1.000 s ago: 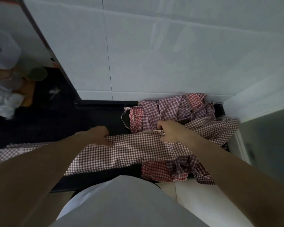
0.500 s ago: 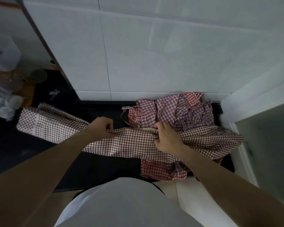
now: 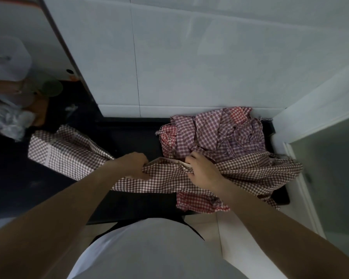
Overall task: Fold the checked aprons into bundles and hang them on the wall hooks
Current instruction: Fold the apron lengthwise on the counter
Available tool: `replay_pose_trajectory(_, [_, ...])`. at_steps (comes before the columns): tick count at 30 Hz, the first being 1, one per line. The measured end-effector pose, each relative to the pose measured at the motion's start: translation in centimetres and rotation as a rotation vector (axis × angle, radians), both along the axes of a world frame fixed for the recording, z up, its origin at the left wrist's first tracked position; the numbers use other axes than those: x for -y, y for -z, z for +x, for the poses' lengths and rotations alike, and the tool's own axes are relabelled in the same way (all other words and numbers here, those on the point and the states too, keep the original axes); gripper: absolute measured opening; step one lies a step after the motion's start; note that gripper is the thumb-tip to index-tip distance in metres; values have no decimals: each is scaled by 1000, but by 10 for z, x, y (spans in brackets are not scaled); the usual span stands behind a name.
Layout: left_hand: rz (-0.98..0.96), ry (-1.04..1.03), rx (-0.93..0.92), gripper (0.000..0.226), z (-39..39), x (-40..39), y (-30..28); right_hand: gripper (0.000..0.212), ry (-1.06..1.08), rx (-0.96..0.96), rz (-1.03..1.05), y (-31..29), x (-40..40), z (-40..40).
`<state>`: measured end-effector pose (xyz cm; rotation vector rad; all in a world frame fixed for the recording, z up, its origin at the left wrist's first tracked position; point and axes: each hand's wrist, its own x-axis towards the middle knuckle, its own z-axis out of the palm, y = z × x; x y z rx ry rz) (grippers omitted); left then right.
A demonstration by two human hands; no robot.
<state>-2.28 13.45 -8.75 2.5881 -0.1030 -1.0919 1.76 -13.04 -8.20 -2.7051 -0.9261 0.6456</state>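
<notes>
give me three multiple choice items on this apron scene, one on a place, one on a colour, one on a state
1. Where does the apron pile lie?
A. on the dark counter, right end, by the wall
B. on the floor
C. on a wall hook

2. What colour is the counter?
A. white
B. black
C. yellow

3. How is the brown checked apron held?
A. left hand alone
B. lying loose, untouched
C. both hands grip it

Answers: 1 A, the heap sits on the counter's right end against the tiles. 2 B, its bare surface shows black. 3 C, the left hand and right hand each curl round a bunch of its cloth.
</notes>
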Motion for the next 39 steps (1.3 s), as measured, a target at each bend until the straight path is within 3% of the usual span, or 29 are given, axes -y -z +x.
replay_pose_trajectory(3, [-79, 2, 42, 40, -5, 10, 1, 33, 69, -181, 64, 0, -2, -10])
replay_pose_trajectory(5, [-137, 4, 79, 37, -8, 15, 1, 44, 83, -220, 90, 1, 1, -14])
replay_pose_trajectory(7, [-171, 5, 109, 34, -10, 18, 5, 43, 90, -223, 91, 1, 4, -16])
replay_pose_trajectory(11, [-192, 4, 167, 20, -11, 22, 5, 7, 72, -88, -59, -5, 4, -15])
replay_pose_trajectory(15, [-194, 27, 257, 15, -10, 32, -1, 14, 43, -62, -227, -14, -5, -18])
replay_pose_trajectory(19, [-295, -10, 374, 11, -8, 40, -6, 34, 24, 114, -164, -18, -15, -24])
replay_pose_trajectory(21, [-366, -30, 415, 22, -8, 43, -8, 35, 13, 190, -90, -18, -16, -27])
replay_pose_trajectory(28, [-262, -43, 326, 39, 5, 42, -20, 31, 22, 150, 12, -30, 0, -13])
replay_pose_trajectory(31, [-184, -49, 293, 50, 15, 36, -34, 39, 83, 93, 43, -52, 3, 10])
replay_pose_trajectory(35, [-131, -78, 228, 30, 19, 16, -38, 39, 162, 29, 97, -77, 21, 41])
replay_pose_trajectory(39, [-126, -140, 165, 41, 11, -6, -34, 40, 203, 7, 142, -87, 38, 63])
